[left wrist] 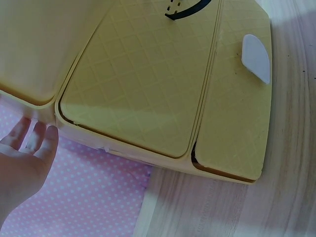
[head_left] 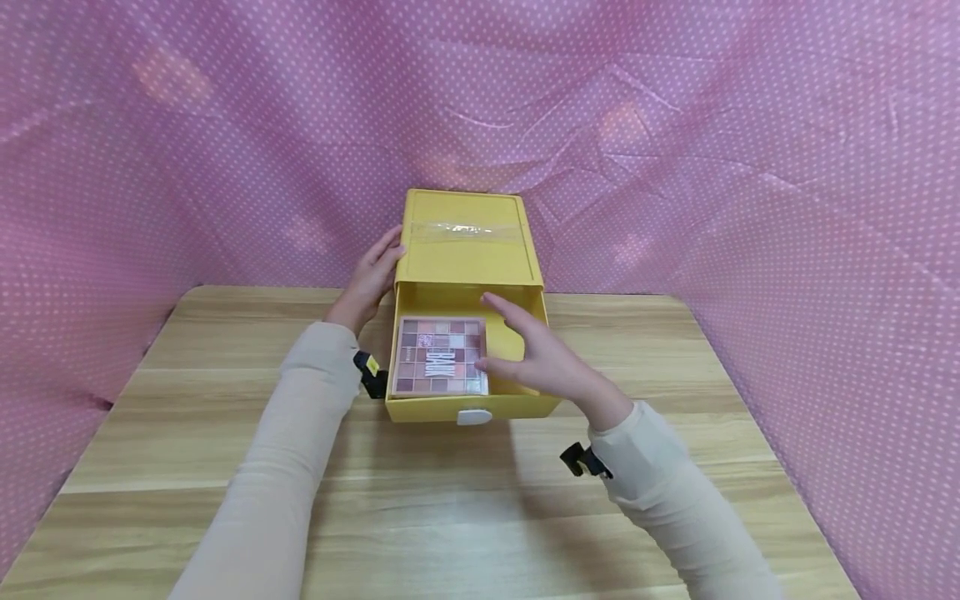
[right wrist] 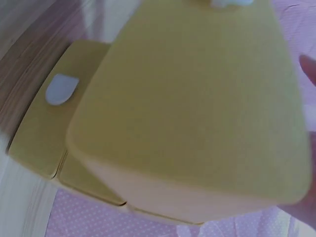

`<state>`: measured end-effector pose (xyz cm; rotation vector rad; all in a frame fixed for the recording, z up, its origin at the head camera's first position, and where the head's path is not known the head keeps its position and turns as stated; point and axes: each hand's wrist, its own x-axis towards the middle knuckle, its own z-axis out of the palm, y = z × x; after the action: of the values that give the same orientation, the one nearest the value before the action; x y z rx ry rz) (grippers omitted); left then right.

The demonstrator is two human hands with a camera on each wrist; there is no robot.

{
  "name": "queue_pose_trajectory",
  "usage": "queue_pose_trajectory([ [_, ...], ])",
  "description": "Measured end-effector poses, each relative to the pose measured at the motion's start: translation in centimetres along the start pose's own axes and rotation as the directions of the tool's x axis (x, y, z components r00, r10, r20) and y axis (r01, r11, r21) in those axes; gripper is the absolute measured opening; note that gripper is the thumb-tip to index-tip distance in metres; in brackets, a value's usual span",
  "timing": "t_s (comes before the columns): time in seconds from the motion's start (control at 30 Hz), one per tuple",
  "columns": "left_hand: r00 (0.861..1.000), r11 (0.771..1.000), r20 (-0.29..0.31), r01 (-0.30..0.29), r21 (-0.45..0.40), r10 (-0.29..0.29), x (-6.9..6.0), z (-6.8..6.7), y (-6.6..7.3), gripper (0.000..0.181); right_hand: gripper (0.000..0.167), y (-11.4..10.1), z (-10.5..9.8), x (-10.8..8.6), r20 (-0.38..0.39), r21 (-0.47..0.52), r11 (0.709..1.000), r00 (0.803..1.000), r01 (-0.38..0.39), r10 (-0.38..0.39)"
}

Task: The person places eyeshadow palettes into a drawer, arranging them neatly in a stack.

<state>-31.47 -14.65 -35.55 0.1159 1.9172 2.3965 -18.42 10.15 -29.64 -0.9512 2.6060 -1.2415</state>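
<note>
A yellow drawer cabinet [head_left: 472, 262] stands at the back of the table, its top drawer [head_left: 427, 409] pulled out towards me. Inside, on the left, lies an eyeshadow palette [head_left: 442, 357] with a grid of coloured squares on its cover. My left hand [head_left: 371, 279] rests against the cabinet's left side, its fingertips [left wrist: 50, 136] at the side wall in the left wrist view. Above the drawer's right half my right hand [head_left: 551, 358] is spread, thumb at the palette's right edge. Whether the thumb touches it I cannot tell. The drawer front mostly blocks the right wrist view.
Clear tape [head_left: 465, 231] runs across the cabinet top. White tab handles [head_left: 474, 417] stick out from the drawer fronts, including a lower handle [right wrist: 61, 89]. A pink dotted cloth [head_left: 300, 125] hangs behind and beside the wooden table [head_left: 450, 517].
</note>
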Motion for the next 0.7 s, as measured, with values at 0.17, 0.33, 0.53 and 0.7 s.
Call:
queue_pose_trajectory([
  [0.17,1.0,1.0,-0.005,0.001,-0.006,-0.001,0.0,-0.1,0.0,0.049,0.064,-1.0,0.7,-0.8,-0.128,0.091,0.979,0.977,0.181,-0.169],
  [0.33,1.0,1.0,-0.01,0.003,-0.005,-0.003,0.0,-0.1,0.0,0.049,0.052,-2.1,1.9,-2.3,-0.198,0.147,0.949,0.948,0.28,-0.249],
  [0.53,1.0,1.0,-0.01,-0.001,-0.011,0.001,0.1,0.0,-0.1,0.048,0.044,-2.8,4.2,-3.9,-0.249,0.174,0.913,0.914,0.369,-0.322],
  [0.7,1.0,1.0,-0.004,-0.008,0.01,0.008,0.0,0.0,0.0,0.048,0.037,-2.8,5.8,-4.9,-0.306,0.211,0.895,0.896,0.393,-0.322],
])
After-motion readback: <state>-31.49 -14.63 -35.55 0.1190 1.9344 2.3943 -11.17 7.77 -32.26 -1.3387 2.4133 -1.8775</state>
